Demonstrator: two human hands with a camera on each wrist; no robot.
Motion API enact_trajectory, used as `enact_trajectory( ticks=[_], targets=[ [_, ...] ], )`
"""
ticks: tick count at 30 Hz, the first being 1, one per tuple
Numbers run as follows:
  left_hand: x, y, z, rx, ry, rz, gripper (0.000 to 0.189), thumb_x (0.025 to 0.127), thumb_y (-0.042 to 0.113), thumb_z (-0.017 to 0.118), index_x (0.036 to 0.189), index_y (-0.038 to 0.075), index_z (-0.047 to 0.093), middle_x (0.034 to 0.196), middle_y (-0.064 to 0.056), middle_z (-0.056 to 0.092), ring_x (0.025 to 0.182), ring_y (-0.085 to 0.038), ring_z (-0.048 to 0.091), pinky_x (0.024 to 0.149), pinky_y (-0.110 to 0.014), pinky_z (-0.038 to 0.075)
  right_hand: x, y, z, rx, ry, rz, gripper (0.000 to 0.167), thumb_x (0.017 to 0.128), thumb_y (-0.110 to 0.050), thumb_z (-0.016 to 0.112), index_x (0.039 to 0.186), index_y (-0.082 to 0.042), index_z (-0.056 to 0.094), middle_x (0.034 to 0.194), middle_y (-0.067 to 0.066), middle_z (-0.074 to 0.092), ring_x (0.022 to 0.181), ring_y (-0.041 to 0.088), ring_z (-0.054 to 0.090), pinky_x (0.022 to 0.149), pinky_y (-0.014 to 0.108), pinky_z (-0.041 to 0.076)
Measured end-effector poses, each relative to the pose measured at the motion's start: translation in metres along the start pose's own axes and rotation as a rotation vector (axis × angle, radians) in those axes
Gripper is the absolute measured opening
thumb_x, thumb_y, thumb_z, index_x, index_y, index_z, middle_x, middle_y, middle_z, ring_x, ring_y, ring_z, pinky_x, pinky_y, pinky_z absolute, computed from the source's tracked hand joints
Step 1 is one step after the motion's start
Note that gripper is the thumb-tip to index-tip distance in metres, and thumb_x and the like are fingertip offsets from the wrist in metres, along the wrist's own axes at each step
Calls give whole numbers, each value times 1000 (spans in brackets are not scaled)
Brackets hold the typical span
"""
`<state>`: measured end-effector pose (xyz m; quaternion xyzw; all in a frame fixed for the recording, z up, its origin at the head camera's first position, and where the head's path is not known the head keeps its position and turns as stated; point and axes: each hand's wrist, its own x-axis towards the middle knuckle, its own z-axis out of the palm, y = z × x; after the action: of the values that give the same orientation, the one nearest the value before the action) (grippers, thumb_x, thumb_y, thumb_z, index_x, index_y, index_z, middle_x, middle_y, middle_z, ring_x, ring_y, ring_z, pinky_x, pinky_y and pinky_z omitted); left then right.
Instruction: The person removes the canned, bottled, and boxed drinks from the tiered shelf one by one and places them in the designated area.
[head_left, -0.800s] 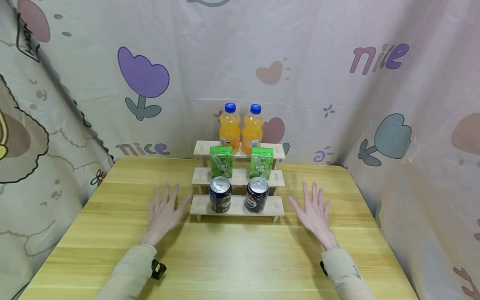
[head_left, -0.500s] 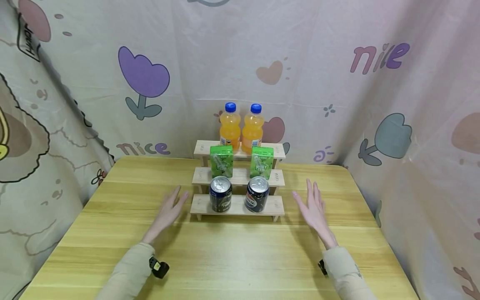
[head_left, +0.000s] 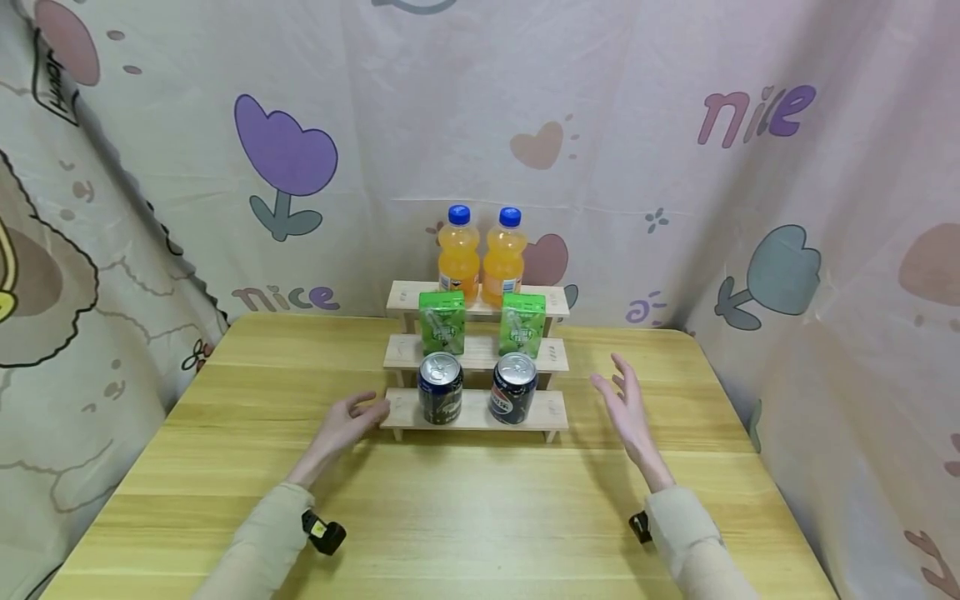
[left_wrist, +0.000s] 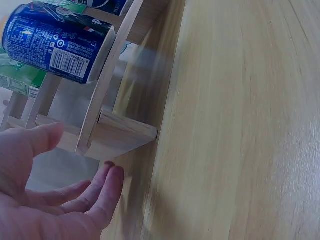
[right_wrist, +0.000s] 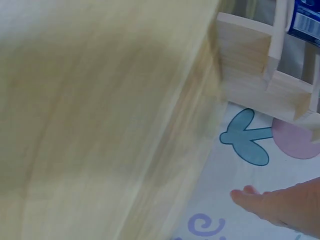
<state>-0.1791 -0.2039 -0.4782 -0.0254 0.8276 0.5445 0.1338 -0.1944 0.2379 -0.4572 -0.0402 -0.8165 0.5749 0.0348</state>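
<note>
Left hand (head_left: 345,427): empty, fingers loosely curved, just beside the wooden stand (head_left: 477,408) | right hand (head_left: 628,417): empty, loosely parted, farther off | wooden stand: between them, bearing upright drinks (head_left: 441,390); slow, level contact should best avoid toppling | wood-grain worktop (head_left: 480,517) | patterned cloth (head_left: 420,125) behind

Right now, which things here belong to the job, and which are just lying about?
Likely part of the job, standing between the left hand and right hand:
wooden shelf
dark cans on it
green cartons on it
orange-filled bottles on it

Likely just surroundings:
table underneath
patterned cloth behind
black wrist devices
</note>
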Motion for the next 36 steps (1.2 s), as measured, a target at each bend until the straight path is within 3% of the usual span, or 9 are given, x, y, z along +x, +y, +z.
enact_trajectory(
  ticks=[6, 12, 21, 27, 36],
  targets=[
    [3, -2, 3, 8, 9, -19, 64, 101, 36, 60, 144, -9, 44, 141, -32, 55, 128, -43, 58, 109, -51, 52, 5, -12, 2, 140, 25, -7, 68, 101, -24, 59, 157, -5, 25, 164, 21, 24, 149, 42, 28, 124, 60, 28],
    [6, -2, 7, -27, 28, -43, 60, 99, 30, 65, 139, -12, 48, 138, -32, 57, 123, -41, 61, 108, -50, 52, 12, -25, 7, 213, 63, -39, 59, 100, -16, 60, 151, -2, 35, 157, 17, 38, 146, 34, 34, 126, 52, 28],
    [9, 2, 9, -51, 69, -85, 56, 95, 25, 71, 133, -12, 54, 129, -29, 64, 101, -19, 68, 100, -43, 57, 26, -55, 17, 328, 131, -97, 50, 97, -2, 59, 144, 2, 43, 145, 10, 51, 135, 22, 44, 121, 31, 38],
    [11, 3, 10, -62, 62, -101, 53, 95, 23, 71, 132, -12, 55, 127, -29, 65, 99, -19, 68, 103, -47, 54, 33, -72, 19, 419, 129, -147, 45, 96, 3, 58, 140, 5, 47, 124, -3, 59, 120, 11, 55, 107, 16, 48],
    [14, 4, 8, -108, 43, -112, 54, 94, 16, 71, 132, -17, 50, 122, -30, 67, 87, -12, 69, 95, -40, 61, 46, -102, 22, 452, 63, -209, 45, 95, 4, 57, 139, 7, 46, 120, -4, 60, 117, 9, 57, 105, 14, 48]
  ],
)
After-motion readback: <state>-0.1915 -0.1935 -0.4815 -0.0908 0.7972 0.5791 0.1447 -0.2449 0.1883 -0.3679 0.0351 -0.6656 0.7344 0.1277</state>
